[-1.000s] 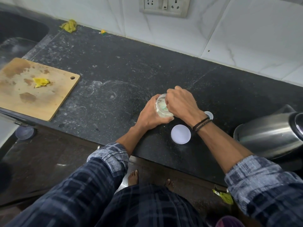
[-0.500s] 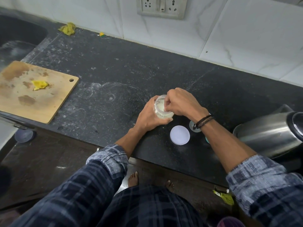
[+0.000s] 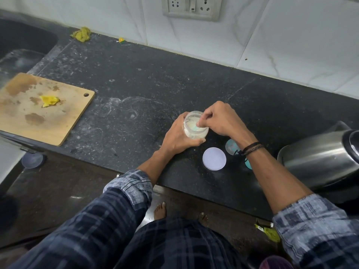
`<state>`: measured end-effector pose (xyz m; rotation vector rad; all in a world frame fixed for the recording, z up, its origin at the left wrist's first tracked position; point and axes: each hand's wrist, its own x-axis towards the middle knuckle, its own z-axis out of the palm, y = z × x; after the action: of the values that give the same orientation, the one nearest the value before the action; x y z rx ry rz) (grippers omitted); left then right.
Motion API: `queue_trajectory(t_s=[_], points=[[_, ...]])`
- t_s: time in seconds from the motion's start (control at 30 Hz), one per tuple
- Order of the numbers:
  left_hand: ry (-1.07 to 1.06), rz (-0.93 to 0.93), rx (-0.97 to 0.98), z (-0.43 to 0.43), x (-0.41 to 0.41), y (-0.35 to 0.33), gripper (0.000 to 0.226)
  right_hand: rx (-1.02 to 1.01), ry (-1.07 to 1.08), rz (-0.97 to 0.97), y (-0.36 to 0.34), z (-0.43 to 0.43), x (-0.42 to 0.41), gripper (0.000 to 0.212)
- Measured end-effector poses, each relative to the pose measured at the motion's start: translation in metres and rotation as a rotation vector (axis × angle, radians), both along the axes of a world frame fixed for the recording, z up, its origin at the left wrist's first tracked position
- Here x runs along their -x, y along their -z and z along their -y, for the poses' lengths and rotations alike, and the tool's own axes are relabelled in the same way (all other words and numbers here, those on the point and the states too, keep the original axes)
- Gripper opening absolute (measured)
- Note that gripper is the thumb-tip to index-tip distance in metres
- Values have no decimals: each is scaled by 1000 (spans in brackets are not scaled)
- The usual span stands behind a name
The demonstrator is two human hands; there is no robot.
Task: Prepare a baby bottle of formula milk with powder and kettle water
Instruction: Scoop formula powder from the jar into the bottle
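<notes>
A small clear jar of pale powder (image 3: 191,127) stands on the black counter (image 3: 136,84). My left hand (image 3: 178,138) wraps around its side. My right hand (image 3: 221,119) is over the jar's open mouth, fingers pinched on a thin light scoop (image 3: 199,127) that dips into the powder. The jar's white round lid (image 3: 214,158) lies flat on the counter just to the right. A clear bluish bottle part (image 3: 231,145) shows beneath my right wrist, mostly hidden. A steel kettle (image 3: 318,158) sits at the right edge.
A wooden cutting board (image 3: 38,109) with a yellow scrap lies at the left, beside a dark sink (image 3: 21,45). A yellow-green rag (image 3: 81,33) rests by the tiled wall. A wall socket (image 3: 192,7) is above. The counter's front edge runs under my forearms.
My right hand has shifted off the jar's mouth toward the right, so the powder and the scoop now show. The left hand keeps its hold on the jar.
</notes>
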<state>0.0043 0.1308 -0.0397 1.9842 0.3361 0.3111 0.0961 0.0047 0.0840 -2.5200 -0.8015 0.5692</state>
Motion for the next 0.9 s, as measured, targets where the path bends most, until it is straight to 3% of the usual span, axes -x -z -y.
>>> queue_trajectory(t_s=[0.2,0.33,0.5,0.7,0.9], points=[[5,-5,0,1,0,0,80,-126,62,-92,4,14,1,13],[4,-15,13,0,-1,2,83,-205,118,-133,7,19,1,2],[-4,-40,5,0,-1,5,88,-304,220,-169,12,26,-2,4],[-3,-43,-5,0,-1,4,86,-378,351,-94,21,34,4,6],[-6,-43,4,1,0,3,85,-355,333,2,36,38,17,7]])
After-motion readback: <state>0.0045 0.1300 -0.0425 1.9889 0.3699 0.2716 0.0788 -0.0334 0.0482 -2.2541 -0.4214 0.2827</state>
